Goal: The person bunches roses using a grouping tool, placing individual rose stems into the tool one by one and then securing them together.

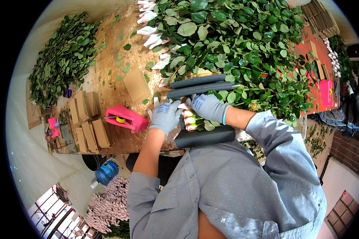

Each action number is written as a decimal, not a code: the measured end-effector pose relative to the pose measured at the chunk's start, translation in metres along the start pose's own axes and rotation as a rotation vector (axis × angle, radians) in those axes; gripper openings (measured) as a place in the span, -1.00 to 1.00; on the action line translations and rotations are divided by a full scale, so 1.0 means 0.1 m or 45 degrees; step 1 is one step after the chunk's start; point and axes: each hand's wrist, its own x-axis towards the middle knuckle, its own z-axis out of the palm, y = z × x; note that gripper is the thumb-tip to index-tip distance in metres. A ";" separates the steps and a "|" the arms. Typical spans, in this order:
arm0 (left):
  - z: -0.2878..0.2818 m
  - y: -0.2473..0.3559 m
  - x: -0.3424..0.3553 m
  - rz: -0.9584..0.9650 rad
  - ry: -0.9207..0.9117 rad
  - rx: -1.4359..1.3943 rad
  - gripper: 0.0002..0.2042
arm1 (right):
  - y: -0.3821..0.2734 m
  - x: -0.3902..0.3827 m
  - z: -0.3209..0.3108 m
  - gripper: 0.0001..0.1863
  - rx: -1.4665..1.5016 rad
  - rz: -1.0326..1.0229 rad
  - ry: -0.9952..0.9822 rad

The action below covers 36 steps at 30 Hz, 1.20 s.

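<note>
My left hand [166,114], in a grey glove, is at the left end of a dark grey, ridged cradle [205,137] with its fingers curled in. What those fingers hold is hidden. My right hand [208,107], also gloved in grey, closes around a rose; its white-wrapped bud [184,106] shows between the two hands. Below that bud, several pale pink and cream roses [190,120] lie in the cradle, heads to the left and leaves to the right. The cradle's raised far wall [199,90] stands just beyond my hands.
Beyond the cradle lies a large heap of leafy rose stems [231,36] with white-wrapped heads. Left of my hands are a pink tape dispenser [127,118], a cardboard sheet [136,86] and cardboard pieces [92,133]. Cut foliage [64,59] is piled far left; another pink dispenser [326,92] is at right.
</note>
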 end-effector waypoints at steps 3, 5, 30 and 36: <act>0.11 -0.09 0.10 0.082 -0.054 0.079 -0.78 | -0.02 0.00 -0.09 -0.72 -0.004 0.000 -0.023; 0.15 -0.11 0.12 0.136 -0.027 0.110 -0.83 | 0.00 -0.02 -0.06 -0.72 -0.011 0.000 -0.005; -0.32 0.53 -0.37 0.175 -0.385 -0.300 -0.57 | -0.05 0.09 -0.07 -0.72 0.213 0.055 -0.091; -0.02 0.39 -0.40 0.191 -0.422 -0.428 -0.55 | -0.03 -0.01 0.07 -0.78 0.018 0.041 -0.002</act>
